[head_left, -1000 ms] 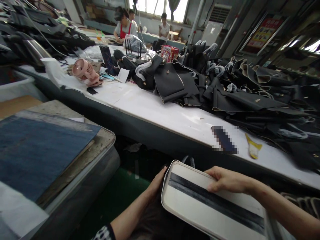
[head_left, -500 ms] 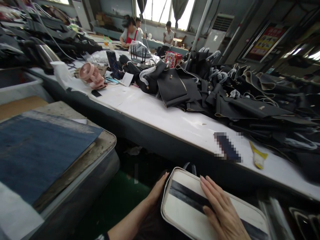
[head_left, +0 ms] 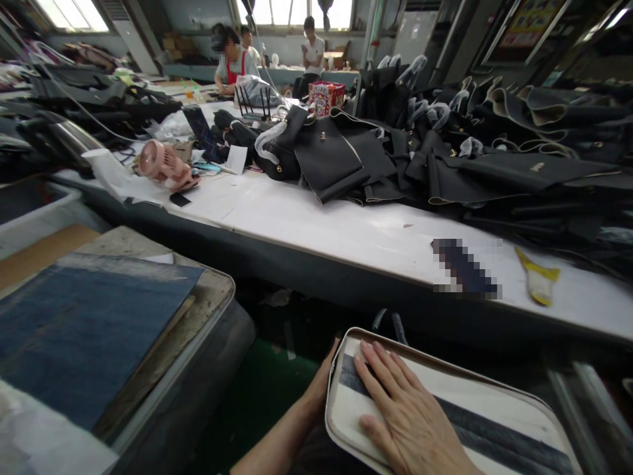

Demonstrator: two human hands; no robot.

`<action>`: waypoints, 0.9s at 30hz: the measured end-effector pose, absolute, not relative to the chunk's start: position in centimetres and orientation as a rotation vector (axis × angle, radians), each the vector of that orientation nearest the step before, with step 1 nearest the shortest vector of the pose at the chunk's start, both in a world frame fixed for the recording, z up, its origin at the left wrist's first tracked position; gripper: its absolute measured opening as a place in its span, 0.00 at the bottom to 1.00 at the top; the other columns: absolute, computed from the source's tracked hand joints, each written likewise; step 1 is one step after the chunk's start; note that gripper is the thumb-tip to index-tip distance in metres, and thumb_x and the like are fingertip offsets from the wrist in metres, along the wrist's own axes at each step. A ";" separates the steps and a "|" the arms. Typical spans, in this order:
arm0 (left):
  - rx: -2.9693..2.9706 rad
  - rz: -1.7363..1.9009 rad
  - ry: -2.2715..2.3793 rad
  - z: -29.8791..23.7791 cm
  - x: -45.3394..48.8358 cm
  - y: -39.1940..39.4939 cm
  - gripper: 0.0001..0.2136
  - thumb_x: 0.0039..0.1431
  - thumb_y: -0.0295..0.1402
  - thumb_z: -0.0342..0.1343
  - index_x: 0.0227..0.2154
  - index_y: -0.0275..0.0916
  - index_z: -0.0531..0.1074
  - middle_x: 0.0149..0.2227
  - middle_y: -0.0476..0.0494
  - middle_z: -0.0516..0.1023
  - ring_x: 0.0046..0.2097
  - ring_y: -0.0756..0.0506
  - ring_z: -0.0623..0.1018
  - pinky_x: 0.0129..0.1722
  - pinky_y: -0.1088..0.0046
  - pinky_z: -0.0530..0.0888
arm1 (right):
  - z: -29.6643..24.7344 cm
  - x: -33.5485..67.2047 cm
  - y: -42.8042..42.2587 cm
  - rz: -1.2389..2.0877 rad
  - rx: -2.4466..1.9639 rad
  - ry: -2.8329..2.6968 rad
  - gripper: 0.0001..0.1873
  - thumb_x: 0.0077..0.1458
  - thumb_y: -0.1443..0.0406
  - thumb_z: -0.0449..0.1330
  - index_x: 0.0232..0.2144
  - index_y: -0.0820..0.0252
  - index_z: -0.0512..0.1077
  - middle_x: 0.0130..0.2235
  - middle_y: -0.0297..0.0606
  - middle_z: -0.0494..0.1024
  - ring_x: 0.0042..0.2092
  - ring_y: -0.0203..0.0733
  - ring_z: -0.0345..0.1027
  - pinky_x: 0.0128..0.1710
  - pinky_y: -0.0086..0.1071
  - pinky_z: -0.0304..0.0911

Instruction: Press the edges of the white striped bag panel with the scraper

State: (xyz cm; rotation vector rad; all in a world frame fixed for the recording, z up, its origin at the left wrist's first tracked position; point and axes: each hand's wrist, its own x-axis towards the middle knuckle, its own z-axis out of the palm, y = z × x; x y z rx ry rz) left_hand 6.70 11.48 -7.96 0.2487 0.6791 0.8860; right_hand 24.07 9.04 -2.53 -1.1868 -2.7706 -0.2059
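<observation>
Low in front of me is a bag (head_left: 499,389), tilted, with a cream panel facing up, rounded corners, a raised rim and a dark band along its length. A dark strap loop (head_left: 398,326) sticks out behind its far edge. My right hand (head_left: 403,402) lies flat on the panel near its left end, fingers stretched out across the dark band. At the bag's left side, my left hand (head_left: 321,382) holds against the outer wall; most of its fingers are hidden behind the rim. The bag's underside is out of sight.
Beyond runs a long white table (head_left: 297,221) with piled black leather pieces (head_left: 331,158), a pink fan (head_left: 165,165) and a yellow-edged tool (head_left: 539,277). Left stands a worktop with a blue sheet (head_left: 99,316). Several people (head_left: 232,66) are at the back.
My right hand has slid left along the panel towards the bag's left end. My left hand stays at the bag's left side. The camera view has shifted slightly.
</observation>
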 end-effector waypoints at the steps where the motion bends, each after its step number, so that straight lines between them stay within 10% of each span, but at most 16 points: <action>1: 0.252 0.875 0.694 -7.9 6.5 11.4 0.22 0.56 0.53 0.56 0.38 0.37 0.80 0.47 0.39 0.80 0.64 0.39 0.64 0.67 0.64 0.51 | -2.6 23.7 9.1 -0.187 -1.209 -2.755 0.39 0.61 0.51 0.52 0.68 0.57 0.45 0.69 0.38 0.46 0.68 0.45 0.41 0.62 0.41 0.48; 7: 0.337 0.801 0.682 -9.4 4.9 10.2 0.30 0.54 0.59 0.53 0.48 0.39 0.77 0.56 0.40 0.74 0.68 0.38 0.54 0.68 0.61 0.42 | -3.0 23.1 9.2 -0.097 -1.235 -2.704 0.40 0.61 0.51 0.52 0.68 0.57 0.44 0.69 0.37 0.45 0.68 0.45 0.43 0.62 0.43 0.50; 27: 0.365 0.671 0.753 -10.0 2.8 8.4 0.33 0.55 0.58 0.54 0.54 0.36 0.72 0.54 0.33 0.75 0.59 0.31 0.70 0.62 0.52 0.60 | -2.1 23.8 9.2 0.001 -1.050 -2.773 0.34 0.63 0.56 0.53 0.67 0.46 0.47 0.70 0.31 0.43 0.68 0.59 0.39 0.62 0.54 0.52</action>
